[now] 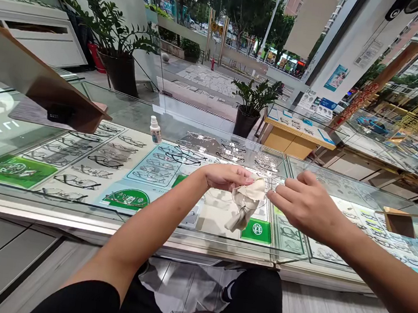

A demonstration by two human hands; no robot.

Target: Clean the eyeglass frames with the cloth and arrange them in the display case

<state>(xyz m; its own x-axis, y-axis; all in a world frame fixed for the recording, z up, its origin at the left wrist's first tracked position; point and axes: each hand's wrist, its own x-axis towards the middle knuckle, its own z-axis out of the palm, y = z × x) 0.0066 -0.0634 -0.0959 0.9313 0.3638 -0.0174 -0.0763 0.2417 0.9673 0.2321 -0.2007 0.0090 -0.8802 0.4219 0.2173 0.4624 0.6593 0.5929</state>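
Note:
A crumpled cream cloth [248, 199] hangs from my left hand [228, 177], whose thumb and fingers are pinched on it above the glass display counter. Thin wire-like lines show at the cloth, perhaps part of a glasses frame. My right hand [300, 206] is just to the right of the cloth with its fingers curled; what its fingertips hold, if anything, is too small to make out. A pair of dark-framed glasses [186, 156] lies left of my left hand, and behind it a white spray bottle [155, 130] stands upright on the glass.
Rows of eyeglasses fill the glass display counter [198, 241] on both sides. A brown-edged stand [49, 88] rises at the left. A small wooden piece [399, 223] sits at the right. Potted plants [246, 120] and a wooden display table [290, 140] stand beyond.

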